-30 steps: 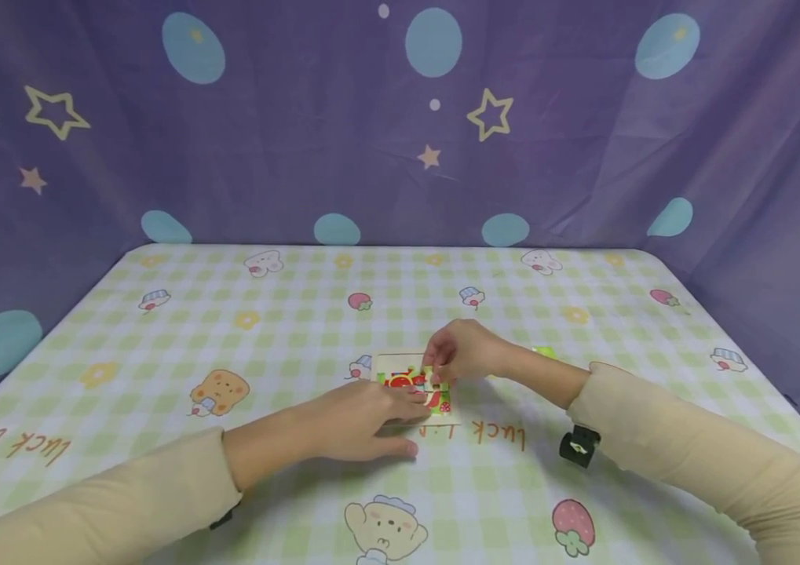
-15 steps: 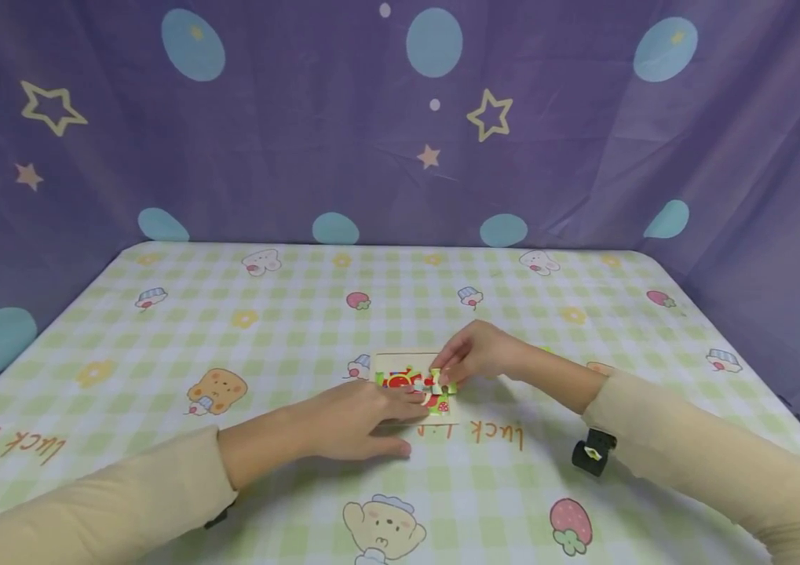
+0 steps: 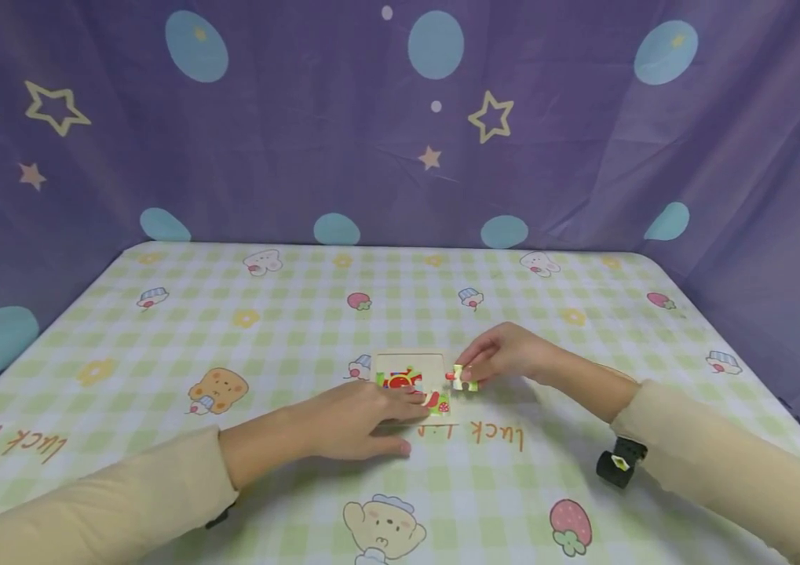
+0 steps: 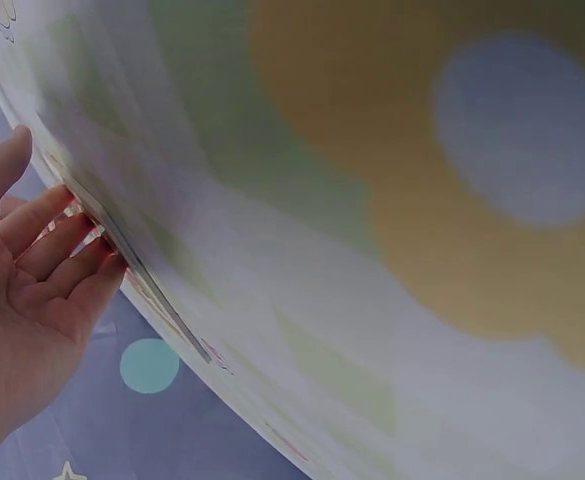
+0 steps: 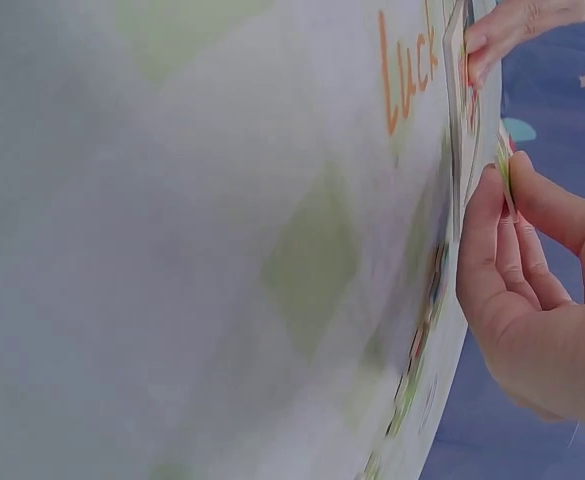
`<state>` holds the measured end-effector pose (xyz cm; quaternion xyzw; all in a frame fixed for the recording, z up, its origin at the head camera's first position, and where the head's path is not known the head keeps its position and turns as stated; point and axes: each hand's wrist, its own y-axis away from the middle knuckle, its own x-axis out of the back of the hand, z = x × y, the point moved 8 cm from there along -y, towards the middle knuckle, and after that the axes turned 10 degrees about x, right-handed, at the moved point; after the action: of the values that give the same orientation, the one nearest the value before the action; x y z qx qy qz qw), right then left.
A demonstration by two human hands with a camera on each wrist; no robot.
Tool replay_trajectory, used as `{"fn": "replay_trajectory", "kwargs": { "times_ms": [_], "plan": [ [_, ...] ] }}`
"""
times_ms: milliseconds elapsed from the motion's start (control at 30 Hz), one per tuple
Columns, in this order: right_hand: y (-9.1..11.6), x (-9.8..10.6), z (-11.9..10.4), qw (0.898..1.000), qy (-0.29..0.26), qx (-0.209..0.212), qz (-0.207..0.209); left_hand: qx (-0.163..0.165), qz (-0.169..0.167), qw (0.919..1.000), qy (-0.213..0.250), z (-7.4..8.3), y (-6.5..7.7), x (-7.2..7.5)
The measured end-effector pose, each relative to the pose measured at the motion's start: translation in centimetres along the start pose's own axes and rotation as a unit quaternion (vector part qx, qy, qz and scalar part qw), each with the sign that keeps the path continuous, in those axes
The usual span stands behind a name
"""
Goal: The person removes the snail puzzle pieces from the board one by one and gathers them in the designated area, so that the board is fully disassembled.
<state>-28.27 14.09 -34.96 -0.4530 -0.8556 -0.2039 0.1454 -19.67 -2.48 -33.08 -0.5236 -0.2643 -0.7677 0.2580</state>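
A small jigsaw puzzle board (image 3: pixel 410 361) with a pale frame lies on the table, its pieces printed in red and green. My left hand (image 3: pixel 360 420) rests on it with the fingers laid across the puzzle and covering part of the picture. In the left wrist view the fingertips of the left hand (image 4: pixel 42 280) touch the board's face. Just right of the board, my right hand (image 3: pixel 505 353) pinches a puzzle piece (image 3: pixel 465 379) between thumb and fingers, apart from the board. The right wrist view has that piece (image 5: pixel 506 170) nearly edge-on.
More flat puzzle pieces (image 5: pixel 412 370) lie on the cloth in the right wrist view; the right arm covers that spot in the head view. A checked tablecloth (image 3: pixel 301 314) covers the table, and a purple curtain (image 3: pixel 343 157) hangs behind it.
My right hand has moved right, carrying the puzzle piece from above the board to beside it. A gap in the puzzle's upper right now shows. The left hand has stayed in place.
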Motion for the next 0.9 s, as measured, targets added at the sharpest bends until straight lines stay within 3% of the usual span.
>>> {"fn": "replay_trajectory", "kwargs": {
  "times_ms": [200,700,900],
  "plan": [
    [1.0,1.5,0.9,1.000,0.000,0.002,-0.007,0.000,0.002,1.0000,0.001,0.0,0.1,0.0],
    [3.7,4.5,2.1,0.997,0.079,0.001,-0.020,0.012,-0.004,0.9999,0.006,-0.1,0.1,-0.1],
    [4.9,6.0,3.0,0.995,0.096,-0.021,-0.024,0.010,-0.003,0.9999,0.004,-0.1,0.1,-0.1]
  ]
}}
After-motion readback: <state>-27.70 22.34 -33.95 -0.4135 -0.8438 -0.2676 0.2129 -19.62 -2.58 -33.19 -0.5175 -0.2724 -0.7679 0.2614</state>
